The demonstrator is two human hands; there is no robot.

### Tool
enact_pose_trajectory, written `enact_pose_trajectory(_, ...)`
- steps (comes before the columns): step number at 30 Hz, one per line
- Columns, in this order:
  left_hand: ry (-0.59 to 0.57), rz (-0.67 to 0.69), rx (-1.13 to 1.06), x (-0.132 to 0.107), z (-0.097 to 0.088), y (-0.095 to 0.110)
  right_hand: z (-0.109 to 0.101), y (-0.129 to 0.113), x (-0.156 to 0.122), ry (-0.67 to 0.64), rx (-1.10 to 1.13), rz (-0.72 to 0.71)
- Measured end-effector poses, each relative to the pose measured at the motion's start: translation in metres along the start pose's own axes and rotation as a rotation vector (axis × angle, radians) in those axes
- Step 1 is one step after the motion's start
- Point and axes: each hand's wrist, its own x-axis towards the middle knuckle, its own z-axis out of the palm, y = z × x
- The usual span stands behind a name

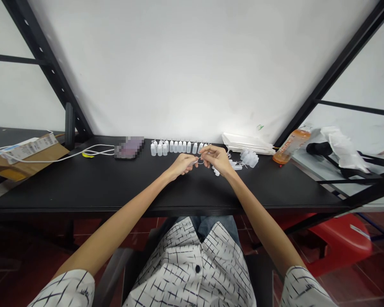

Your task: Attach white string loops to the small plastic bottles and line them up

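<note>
Over the black desk, my left hand (182,165) is closed round a small translucent plastic bottle, mostly hidden by the fingers. A thin white loop (201,159) bridges the gap to my right hand (218,159), whose thumb and fingers pinch it. Behind both hands, small dropper bottles (160,149) stand upright in rows along the wall. Beside my right hand, several loose caps and small parts (216,171) lie on the desk. Farther right is a heap of more small translucent bottles (250,157), lying on their sides.
A phone (128,148) with a white cable (97,149) lies at left, near an open cardboard box (28,155). Stacked white sheets (248,143) rest against the wall. An orange drink bottle (292,146) leans by the right frame post. The black desk's front edge (192,210) runs before me.
</note>
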Motion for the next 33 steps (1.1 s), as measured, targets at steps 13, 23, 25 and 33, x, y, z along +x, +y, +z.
enact_pose_trajectory(13,0.130,0.231,0.312,0.004,-0.002,-0.011,0.001,0.007,0.002,-0.124,0.036,-0.024)
enact_pose_trajectory(23,0.111,0.222,0.340,0.007,-0.003,-0.010,0.001,0.011,0.003,-0.141,0.027,-0.022)
enact_pose_trajectory(25,0.099,0.219,0.286,0.007,-0.002,-0.010,0.000,0.008,0.004,-0.120,0.023,-0.024)
enact_pose_trajectory(33,0.113,0.211,0.222,0.006,-0.002,-0.006,-0.005,0.001,0.002,-0.025,0.015,0.051)
